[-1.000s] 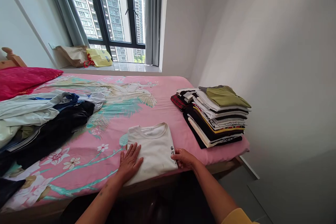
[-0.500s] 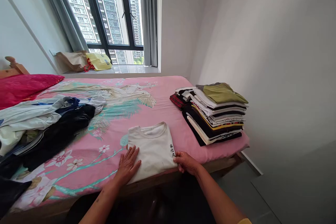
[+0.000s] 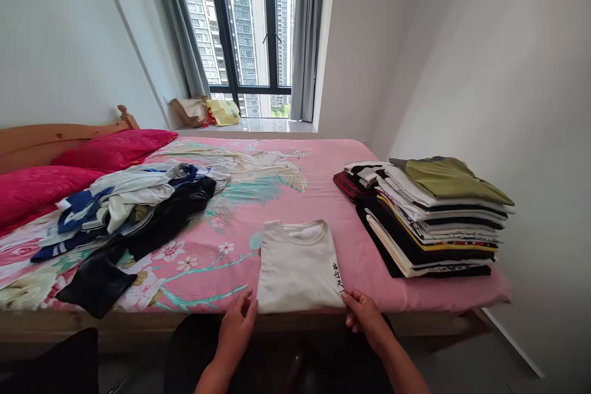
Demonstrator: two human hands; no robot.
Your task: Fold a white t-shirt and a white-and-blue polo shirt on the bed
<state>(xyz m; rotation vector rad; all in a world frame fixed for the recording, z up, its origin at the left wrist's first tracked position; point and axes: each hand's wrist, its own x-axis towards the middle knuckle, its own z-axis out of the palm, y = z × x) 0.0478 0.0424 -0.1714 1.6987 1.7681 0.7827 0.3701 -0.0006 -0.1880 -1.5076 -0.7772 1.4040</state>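
Note:
A white T-shirt [image 3: 295,271] lies folded into a near rectangle at the bed's front edge. Its neckline points toward the window, and dark characters run down its right side. My left hand [image 3: 236,323] is at the front left corner, thumb and fingers closed at the fabric edge; its exact hold is partly hidden. With thumb and fingers pinched, my right hand [image 3: 367,317] holds the front right corner, just below the characters.
A tall stack of folded clothes [image 3: 438,221], topped by an olive-green garment, stands at right. Unfolded clothes [image 3: 138,203] are heaped at left, before red pillows [image 3: 115,149]. The pink floral bedsheet [image 3: 323,163] covers the bed; paper bags [image 3: 191,112] sit on the windowsill.
My left hand has slid off the T-shirt's left side down to its front left corner. My right hand stays at the right corner. The view has turned left.

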